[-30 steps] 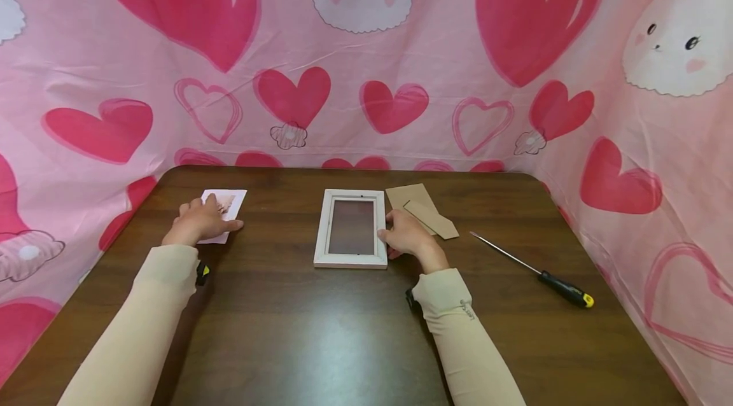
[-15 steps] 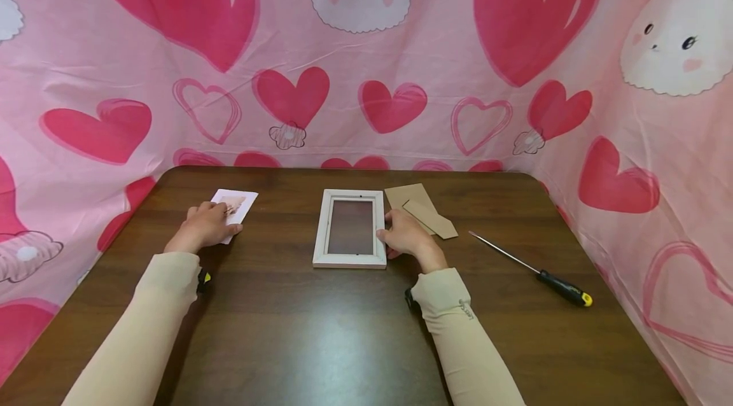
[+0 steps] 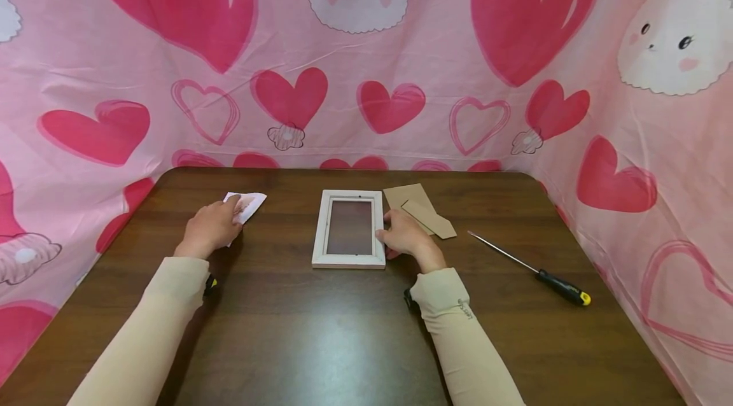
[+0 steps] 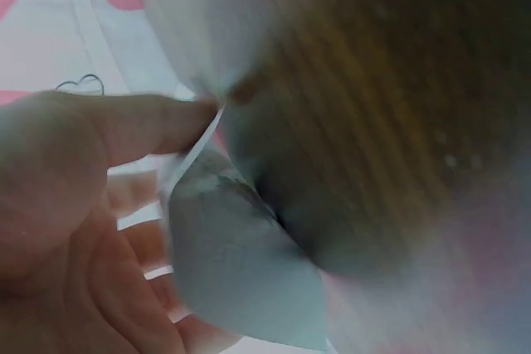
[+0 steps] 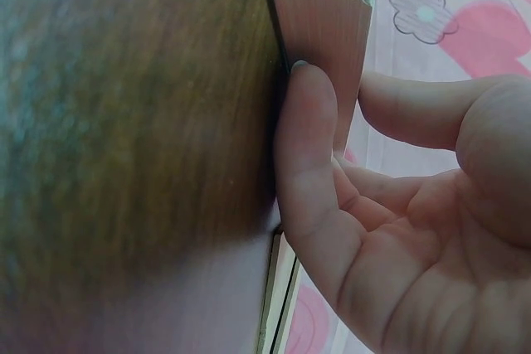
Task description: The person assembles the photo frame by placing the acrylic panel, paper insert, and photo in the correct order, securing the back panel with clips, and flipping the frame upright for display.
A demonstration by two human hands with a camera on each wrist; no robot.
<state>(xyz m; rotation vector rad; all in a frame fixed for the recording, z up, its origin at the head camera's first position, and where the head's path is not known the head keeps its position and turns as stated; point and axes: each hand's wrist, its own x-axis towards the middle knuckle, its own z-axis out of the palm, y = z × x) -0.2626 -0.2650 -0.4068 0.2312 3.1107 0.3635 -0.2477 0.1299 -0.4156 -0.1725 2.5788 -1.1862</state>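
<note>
Left of the frame (image 3: 349,261), the left hand (image 3: 210,228) pinches the photo (image 3: 249,203) by its edge, bending the sheet. Well apart from it, the right hand (image 3: 404,233) grips the frame's right side, apparently to steady it. Right of the frame lie the board (image 3: 405,193) and, farther off, the screwdriver (image 3: 532,266), perhaps to leave working space.

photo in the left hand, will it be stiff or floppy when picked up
The photo will probably flex rather than stay stiff, since the left wrist view shows it bowed in the left hand. It is likely light, as its edge looks thin there. A harder pinch might crease it, given that bend.
</note>
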